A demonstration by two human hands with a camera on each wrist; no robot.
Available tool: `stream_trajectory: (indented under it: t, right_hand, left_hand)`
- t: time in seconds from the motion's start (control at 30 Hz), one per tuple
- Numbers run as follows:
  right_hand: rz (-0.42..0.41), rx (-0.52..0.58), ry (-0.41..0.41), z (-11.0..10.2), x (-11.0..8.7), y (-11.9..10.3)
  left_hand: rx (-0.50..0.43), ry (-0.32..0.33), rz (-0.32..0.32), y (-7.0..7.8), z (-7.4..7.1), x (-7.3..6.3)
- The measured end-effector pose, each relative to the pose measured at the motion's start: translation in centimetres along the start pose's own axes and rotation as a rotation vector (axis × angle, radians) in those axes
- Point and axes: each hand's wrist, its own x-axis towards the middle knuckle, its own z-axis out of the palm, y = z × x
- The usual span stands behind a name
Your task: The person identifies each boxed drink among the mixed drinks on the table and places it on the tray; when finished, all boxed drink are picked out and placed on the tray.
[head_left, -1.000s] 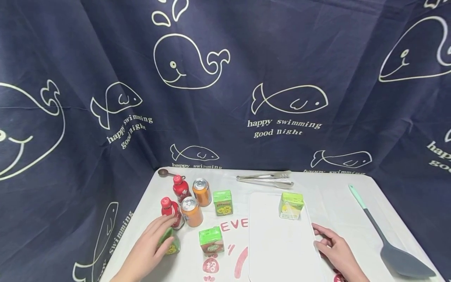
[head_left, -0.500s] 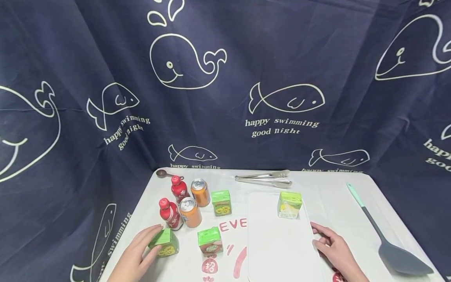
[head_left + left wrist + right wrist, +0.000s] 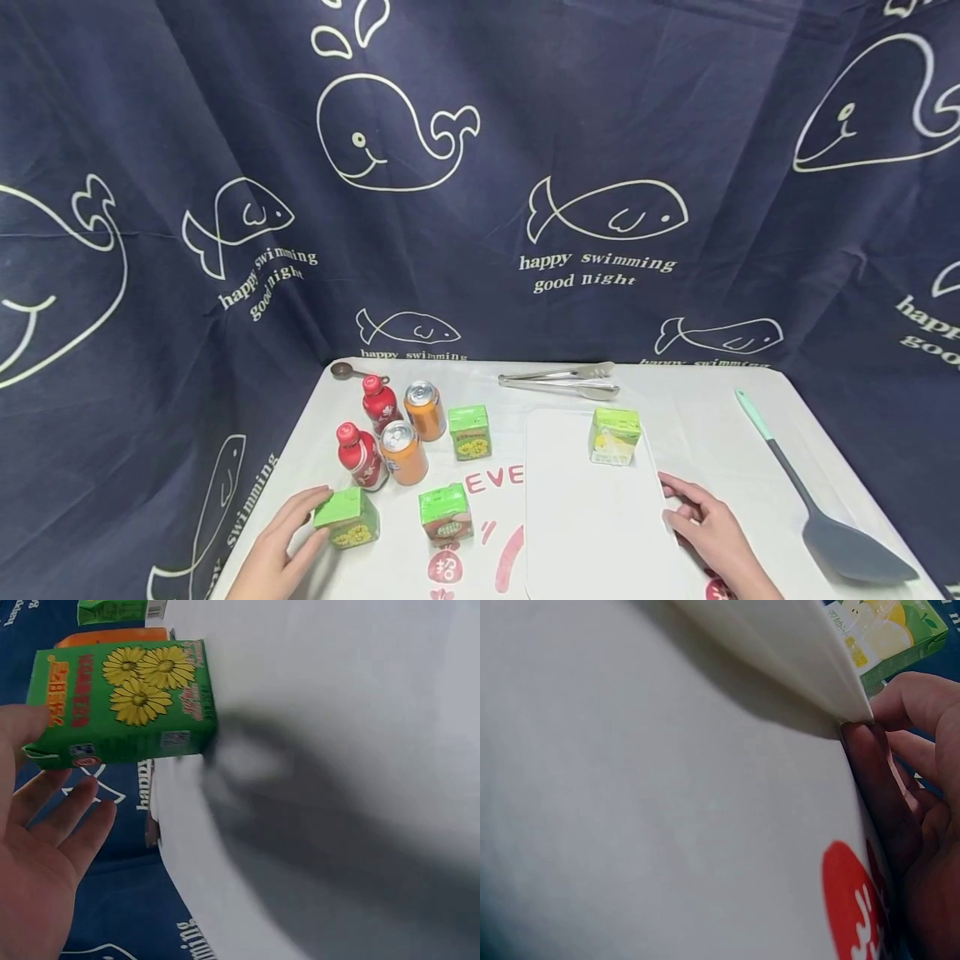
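Note:
My left hand (image 3: 279,546) is beside a green drink carton with yellow flowers (image 3: 349,518), at the table's front left. In the left wrist view its thumb overlaps one end of that carton (image 3: 150,697), while the other fingers extend loosely below. At the right, my right hand (image 3: 708,521) pinches the right edge of a white rectangular board (image 3: 585,533). The right wrist view shows thumb and forefinger on the rim of the board (image 3: 802,652), which stands a little off the cloth there. On the board's far end sits a green-and-white fruit drink carton (image 3: 615,437).
Two red bottles (image 3: 362,457) and two orange cans (image 3: 404,452) stand grouped at the left. Two more green cartons (image 3: 447,514) are between them and the board. Metal tongs (image 3: 558,381) and a brown measuring spoon (image 3: 343,372) lie behind; a grey spatula (image 3: 855,547) lies right.
My left hand has drawn back to the left, from over the flowered carton and near the red bottle to the carton's side. The right hand keeps its grip on the board's edge.

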Motion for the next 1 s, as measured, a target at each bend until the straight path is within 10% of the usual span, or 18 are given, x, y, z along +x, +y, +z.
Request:
stream_trajectory:
  t: [0.47,1.0]
  right_hand:
    - [-0.006,0.014,-0.009,0.1,0.0,-0.1]
    - [-0.003,0.007,0.002,0.1,-0.2,-0.2]
  left_hand:
    - [-0.308,-0.005,-0.306,0.2,1.0,-0.6]
    - [-0.412,0.04,-0.331,0.2,1.4,-0.6]
